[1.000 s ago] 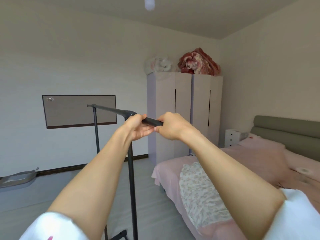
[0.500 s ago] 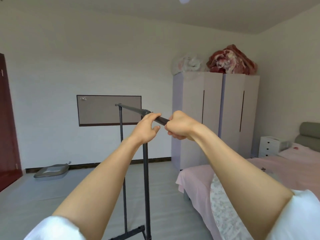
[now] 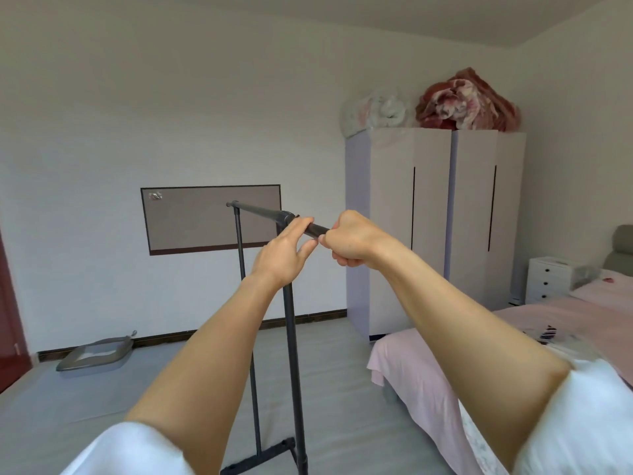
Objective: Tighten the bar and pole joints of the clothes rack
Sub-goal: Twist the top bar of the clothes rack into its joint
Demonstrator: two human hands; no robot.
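At the near corner of the clothes rack (image 3: 291,337), where the top bar (image 3: 260,211) meets the near upright pole (image 3: 295,371) in a grey joint (image 3: 286,218), both hands work side by side. The left hand (image 3: 282,257) is half open, its fingers (image 3: 301,222) hooked loosely over the bar just right of the joint, thumb spread below. The right hand (image 3: 352,240) is closed in a fist around the bar end nearest the camera, touching the left hand's thumb. From the joint the bar runs back and left to the far pole (image 3: 241,269). Both poles stand upright on the grey floor (image 3: 102,399). Right of the rack stand a wardrobe (image 3: 435,228) and a pink bed (image 3: 428,371). Left of the rack, a grey tray (image 3: 94,354) lies by the wall.
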